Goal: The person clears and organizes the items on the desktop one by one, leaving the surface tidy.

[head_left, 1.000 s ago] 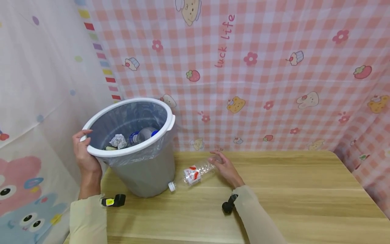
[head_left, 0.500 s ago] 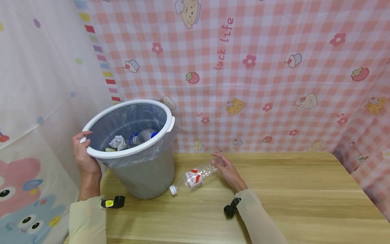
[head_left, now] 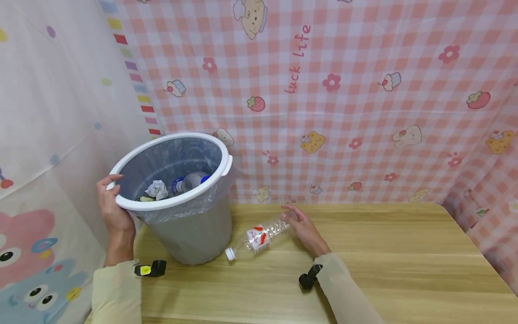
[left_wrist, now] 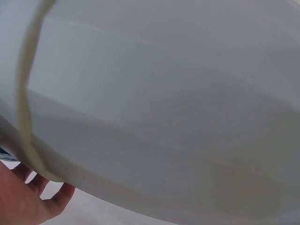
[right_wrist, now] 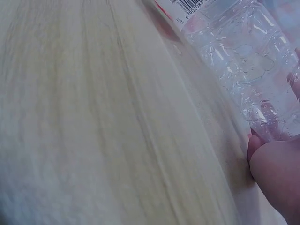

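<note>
A grey waste bin [head_left: 174, 202] with a white rim and a clear liner stands tilted at the table's back left corner. My left hand [head_left: 108, 198] grips its near-left rim, fingers curled over the edge. In the left wrist view the bin wall [left_wrist: 164, 117] fills the frame, with the left hand [left_wrist: 28, 201] at the bottom left. An empty clear plastic bottle [head_left: 261, 236] with a red-white label and white cap lies beside the bin. My right hand [head_left: 301, 225] holds its base end. In the right wrist view the thumb [right_wrist: 276, 173] presses the bottle [right_wrist: 239, 61].
Inside the bin lie crumpled paper [head_left: 157, 189] and another bottle [head_left: 190, 180]. The wooden table [head_left: 384, 252] stretches to the right. Pink checked cloth [head_left: 344, 112] hangs close behind it, and a cartoon-print curtain [head_left: 40, 135] hangs on the left.
The bottle's base end has tilted up slightly under my right hand, and the cap end has slid a little nearer. My left hand stays on the bin rim.
</note>
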A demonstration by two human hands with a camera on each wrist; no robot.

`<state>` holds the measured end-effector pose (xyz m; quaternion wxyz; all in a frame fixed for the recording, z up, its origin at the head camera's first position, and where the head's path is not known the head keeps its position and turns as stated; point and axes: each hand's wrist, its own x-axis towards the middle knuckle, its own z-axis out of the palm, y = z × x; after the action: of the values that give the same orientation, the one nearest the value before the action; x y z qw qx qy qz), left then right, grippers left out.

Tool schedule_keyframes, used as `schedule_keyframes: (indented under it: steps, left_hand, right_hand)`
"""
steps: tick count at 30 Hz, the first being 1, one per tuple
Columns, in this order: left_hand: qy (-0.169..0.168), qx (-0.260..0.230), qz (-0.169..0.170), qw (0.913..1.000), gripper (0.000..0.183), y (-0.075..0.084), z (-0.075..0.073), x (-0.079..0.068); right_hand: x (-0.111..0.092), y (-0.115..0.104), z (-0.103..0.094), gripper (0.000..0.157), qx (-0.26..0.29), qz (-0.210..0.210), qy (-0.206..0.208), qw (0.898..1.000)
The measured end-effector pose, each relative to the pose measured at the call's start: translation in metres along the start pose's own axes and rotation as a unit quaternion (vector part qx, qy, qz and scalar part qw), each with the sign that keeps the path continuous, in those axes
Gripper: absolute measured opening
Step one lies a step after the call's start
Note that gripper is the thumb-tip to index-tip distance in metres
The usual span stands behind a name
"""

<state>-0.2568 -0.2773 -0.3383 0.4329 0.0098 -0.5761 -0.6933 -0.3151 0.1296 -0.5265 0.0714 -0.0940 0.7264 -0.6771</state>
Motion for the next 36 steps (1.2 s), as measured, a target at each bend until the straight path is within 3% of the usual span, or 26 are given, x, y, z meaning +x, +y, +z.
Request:
schedule_keyframes:
  steps: [16, 29, 36]
  left_hand:
    - [0.002, -0.013, 0.005, 0.9999, 0.03, -0.002, -0.001, 0.002]
    - [0.0, -0.003, 0.003, 1.0, 0.03, -0.001, -0.001, 0.001]
    - [0.0, -0.004, 0.005, 1.0, 0.029, -0.002, -0.001, 0.002]
  right_hand:
    - [-0.006, -0.009, -0.005, 0.05, -0.019, 0.03, 0.025, 0.999]
    - [-0.009, -0.012, -0.019, 0.044, 0.02, 0.047, 0.017, 0.999]
    - [-0.01, -0.022, -0.027, 0.054, 0.015, 0.044, 0.022, 0.999]
